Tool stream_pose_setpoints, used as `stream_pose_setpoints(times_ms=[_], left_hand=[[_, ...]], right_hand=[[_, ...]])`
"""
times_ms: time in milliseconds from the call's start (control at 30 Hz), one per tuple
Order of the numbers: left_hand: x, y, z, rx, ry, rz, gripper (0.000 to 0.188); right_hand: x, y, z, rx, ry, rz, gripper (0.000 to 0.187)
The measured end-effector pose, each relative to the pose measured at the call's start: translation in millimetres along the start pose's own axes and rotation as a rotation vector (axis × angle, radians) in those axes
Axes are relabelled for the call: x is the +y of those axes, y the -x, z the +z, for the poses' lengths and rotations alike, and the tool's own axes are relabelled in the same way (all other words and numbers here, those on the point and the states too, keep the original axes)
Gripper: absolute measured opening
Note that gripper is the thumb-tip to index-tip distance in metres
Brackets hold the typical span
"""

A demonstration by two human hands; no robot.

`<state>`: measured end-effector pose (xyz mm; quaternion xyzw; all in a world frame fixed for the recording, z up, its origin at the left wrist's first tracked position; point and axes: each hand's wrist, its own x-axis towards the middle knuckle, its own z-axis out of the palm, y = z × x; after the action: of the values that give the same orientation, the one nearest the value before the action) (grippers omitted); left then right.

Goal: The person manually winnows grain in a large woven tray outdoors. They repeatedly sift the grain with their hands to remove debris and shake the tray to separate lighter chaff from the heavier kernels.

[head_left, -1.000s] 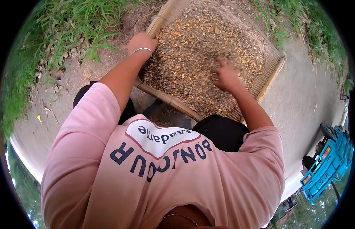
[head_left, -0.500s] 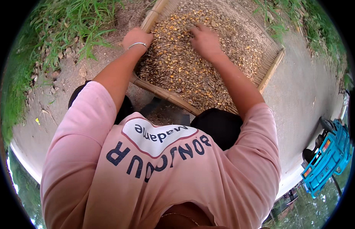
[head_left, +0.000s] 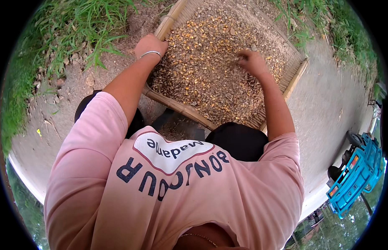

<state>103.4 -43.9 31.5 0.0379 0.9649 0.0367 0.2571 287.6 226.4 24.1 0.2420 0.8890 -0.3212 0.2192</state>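
Note:
A woven bamboo tray (head_left: 295,81) with a thick wooden rim rests tilted across my knees. Yellow corn kernels (head_left: 194,54), mixed with brown chaff and broken bits, cover most of its bottom. At the left side, my left hand (head_left: 151,46) is closed round the rim, a thin bracelet at its wrist. My right hand (head_left: 254,63) is just over the right part of the kernels, its fingers curled in and pointing left. Whatever lies between those fingertips is too small and smeared to make out.
Green grass (head_left: 85,29) borders the dirt at far left, with more at far right. Bare concrete (head_left: 323,96) stretches to the right, where a blue cargo vehicle (head_left: 354,177) stands. My dark-clad knee (head_left: 237,139) is under the tray's near edge.
My right hand has moved right across the kernels, from the middle of the tray toward its right side, and its fingers have curled in. My left hand stays on the rim.

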Motion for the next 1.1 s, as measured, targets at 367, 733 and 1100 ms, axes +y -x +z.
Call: stream_pose_setpoints(times_ms=[367,733,1100], left_hand=[[-5.7,-2.2,3.2,0.011,-0.004,0.001,0.053],[1.1,3.0,-1.2,0.007,-0.005,0.005,0.045],[0.4,2.5,1.6,0.041,-0.003,0.013,0.045]], right_hand=[[21.0,-42.8,4.4,-0.015,0.137,-0.226,0.034],[15.7,-12.3,-19.7,-0.320,-1.342,-0.043,0.038],[22.1,-5.0,-5.3,-0.364,-1.409,-0.065,0.036]])
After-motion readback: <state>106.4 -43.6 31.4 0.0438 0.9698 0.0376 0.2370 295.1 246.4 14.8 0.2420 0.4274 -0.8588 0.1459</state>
